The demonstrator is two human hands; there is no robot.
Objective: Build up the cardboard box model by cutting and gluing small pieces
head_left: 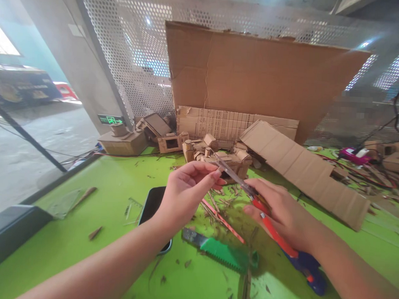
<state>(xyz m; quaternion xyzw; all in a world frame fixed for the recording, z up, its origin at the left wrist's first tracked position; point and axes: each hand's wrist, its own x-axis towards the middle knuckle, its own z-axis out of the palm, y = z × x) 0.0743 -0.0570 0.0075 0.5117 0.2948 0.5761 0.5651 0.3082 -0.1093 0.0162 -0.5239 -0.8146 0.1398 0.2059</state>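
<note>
Between the fingertips of my left hand, a small, thin piece that looks like cardboard is pinched, mostly covered by the fingers. My right hand grips scissors with red and blue handles. Their metal blades point up and left, right beside the pinched piece; whether they touch it is hard to tell. Behind both hands stands a cardboard model with rolled parts on top. Below them lie a green utility knife and a thin pinkish-red stick. A dark phone is partly hidden by my left arm.
Cardboard scraps litter the green table. A corrugated strip slants at the right, and a large cardboard sheet stands behind. A cardboard box sits back left, a clear set square nearer. Purple tool and cables lie far right.
</note>
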